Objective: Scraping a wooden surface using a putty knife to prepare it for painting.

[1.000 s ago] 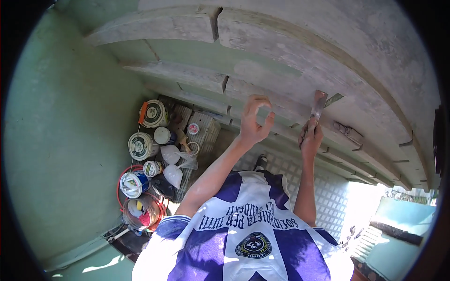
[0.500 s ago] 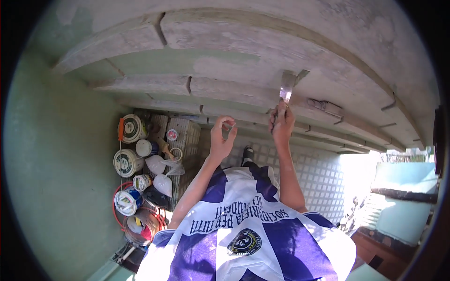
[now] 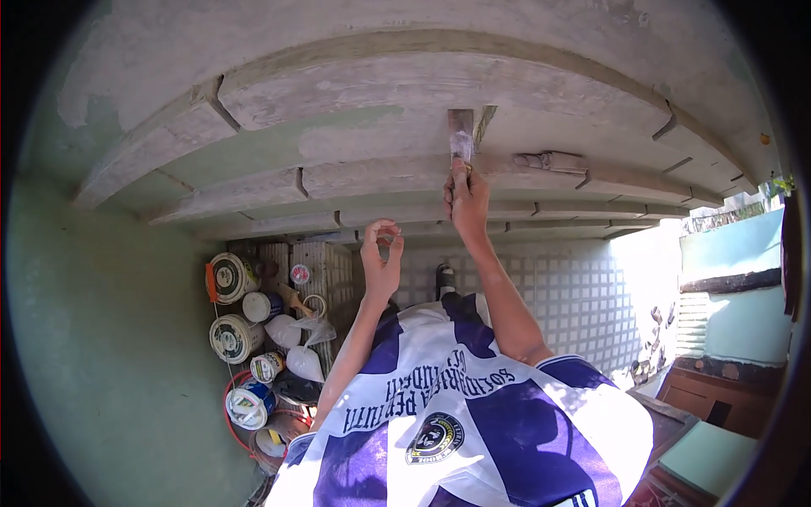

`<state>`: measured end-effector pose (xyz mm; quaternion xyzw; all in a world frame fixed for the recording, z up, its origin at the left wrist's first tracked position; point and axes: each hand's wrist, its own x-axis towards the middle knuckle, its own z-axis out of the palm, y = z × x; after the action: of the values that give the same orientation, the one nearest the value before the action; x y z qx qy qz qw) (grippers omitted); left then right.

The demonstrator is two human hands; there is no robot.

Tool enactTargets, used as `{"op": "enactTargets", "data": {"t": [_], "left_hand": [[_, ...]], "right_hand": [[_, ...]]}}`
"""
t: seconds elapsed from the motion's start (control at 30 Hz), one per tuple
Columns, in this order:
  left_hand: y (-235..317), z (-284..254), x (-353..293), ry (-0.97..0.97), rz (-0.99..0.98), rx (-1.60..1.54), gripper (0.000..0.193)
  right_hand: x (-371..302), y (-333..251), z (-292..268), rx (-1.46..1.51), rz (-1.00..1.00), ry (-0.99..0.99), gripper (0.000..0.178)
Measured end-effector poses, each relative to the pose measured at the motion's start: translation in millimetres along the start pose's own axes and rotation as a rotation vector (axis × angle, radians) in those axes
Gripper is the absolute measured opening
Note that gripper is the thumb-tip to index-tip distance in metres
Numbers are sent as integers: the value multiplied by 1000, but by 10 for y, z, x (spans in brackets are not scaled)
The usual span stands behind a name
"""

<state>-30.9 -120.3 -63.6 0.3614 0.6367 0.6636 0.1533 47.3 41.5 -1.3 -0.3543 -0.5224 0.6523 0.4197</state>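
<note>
My right hand (image 3: 466, 198) is closed around a putty knife (image 3: 460, 135), whose wide metal blade points up against the wall panel (image 3: 338, 131) between two ledges. Just right of the blade is a dark slanted slot or mark in the panel. To the left and lower, my left hand (image 3: 382, 258) hovers in front of the ledges with its fingers curled and the thumb apart, holding nothing. On the ledge right of the knife lies a small greyish tool-like object (image 3: 549, 160); its kind is unclear.
Long plastered ledges (image 3: 380, 173) curve across the wall, with notches in them. At the left stand paint buckets (image 3: 236, 338), white bags (image 3: 304, 363) and a corrugated sheet-like stack (image 3: 325, 266). Tiled floor (image 3: 557, 296) lies below; a green wall (image 3: 118, 338) rises at left.
The view has shifted, so the ledges and buckets sit differently in the picture. The putty knife's blade is more upright than before and stays near the slot. My left hand keeps its curled pose.
</note>
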Motion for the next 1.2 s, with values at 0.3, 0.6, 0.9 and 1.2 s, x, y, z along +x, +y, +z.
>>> {"op": "enactTargets", "data": {"t": [0.3, 0.6, 0.9, 1.2], "left_hand": [[-26, 136, 74, -31, -58, -176, 23], [145, 222, 155, -54, -148, -223, 23], [234, 306, 213, -75, -143, -213, 23], [139, 315, 222, -72, -119, -221, 25]], "right_hand": [[-80, -14, 2, -14, 17, 10, 45], [-117, -32, 27, 19, 43, 28, 44], [-4, -3, 11, -40, -99, 31, 41], [-67, 37, -40, -80, -79, 27, 39]]}}
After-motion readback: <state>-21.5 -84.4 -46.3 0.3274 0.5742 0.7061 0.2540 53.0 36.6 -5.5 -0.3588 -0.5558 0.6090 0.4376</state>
